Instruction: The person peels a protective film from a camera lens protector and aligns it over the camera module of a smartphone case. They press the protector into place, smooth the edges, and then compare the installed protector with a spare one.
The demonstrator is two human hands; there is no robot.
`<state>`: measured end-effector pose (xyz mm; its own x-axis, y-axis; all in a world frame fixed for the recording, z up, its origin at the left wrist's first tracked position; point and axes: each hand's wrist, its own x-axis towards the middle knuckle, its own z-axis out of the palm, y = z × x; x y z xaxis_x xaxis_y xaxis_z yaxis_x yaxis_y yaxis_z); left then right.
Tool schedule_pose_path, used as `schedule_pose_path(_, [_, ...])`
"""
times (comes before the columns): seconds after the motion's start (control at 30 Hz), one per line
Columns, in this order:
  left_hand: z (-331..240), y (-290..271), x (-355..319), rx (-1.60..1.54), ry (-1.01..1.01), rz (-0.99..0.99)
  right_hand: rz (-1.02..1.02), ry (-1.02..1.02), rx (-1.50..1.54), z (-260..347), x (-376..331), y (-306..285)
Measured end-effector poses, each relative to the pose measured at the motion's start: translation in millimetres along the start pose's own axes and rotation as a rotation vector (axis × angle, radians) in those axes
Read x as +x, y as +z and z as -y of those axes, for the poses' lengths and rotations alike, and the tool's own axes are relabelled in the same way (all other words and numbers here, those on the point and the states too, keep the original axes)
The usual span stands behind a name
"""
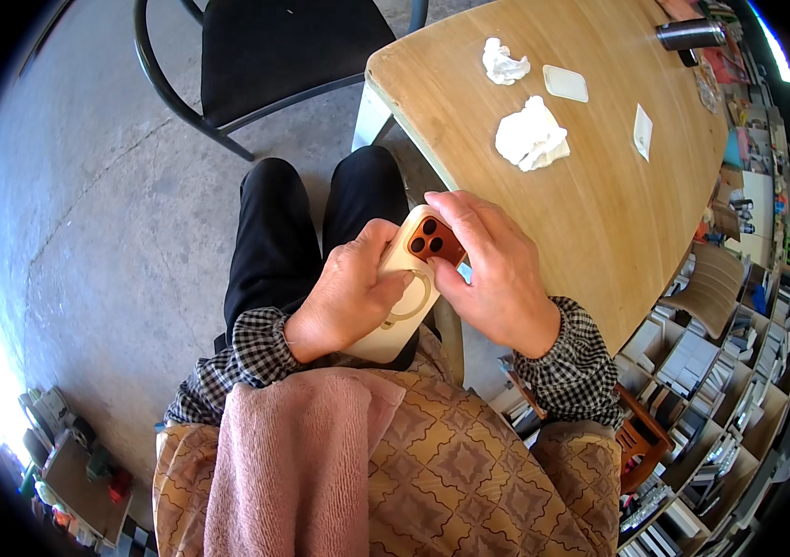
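Note:
Above my lap I hold a smartphone in a cream case [382, 343], its back facing up. An orange camera block with dark round lenses [438, 239] shows at its top end, and a ring is set in the back of the case. My left hand [348, 286] is closed around the left side, thumb lying across the back near the ring. My right hand [495, 269] grips the top right corner, with its thumb by the camera block and its fingers over the edge. The fingertips under the phone are hidden.
On the wooden table [599, 223] to the right lie crumpled white tissues [532, 135], a small white rounded pad [565, 84], a white slip [642, 132] and a dark flask [692, 35]. A black chair [288, 56] stands ahead. A pink towel [288, 464] hangs over my apron.

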<state>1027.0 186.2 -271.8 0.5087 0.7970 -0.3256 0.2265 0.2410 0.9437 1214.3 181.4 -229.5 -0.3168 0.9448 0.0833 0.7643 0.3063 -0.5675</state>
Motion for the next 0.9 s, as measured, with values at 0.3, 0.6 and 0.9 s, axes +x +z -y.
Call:
schedule_pose_path(0.3, [-8, 5, 0, 0.124, -0.012, -0.022, 0.012, 0.063, 0.105, 0, 2, 2])
schedule_pose_path(0.6, [-10, 10, -2, 0.146, 0.051, -0.053, -0.037, 0.073, 0.246, -8, -1, 8])
schedule_pose_path(0.9, [-16, 13, -5, 0.13, 0.037, -0.06, -0.097, 0.128, 0.315, -2, -6, 13])
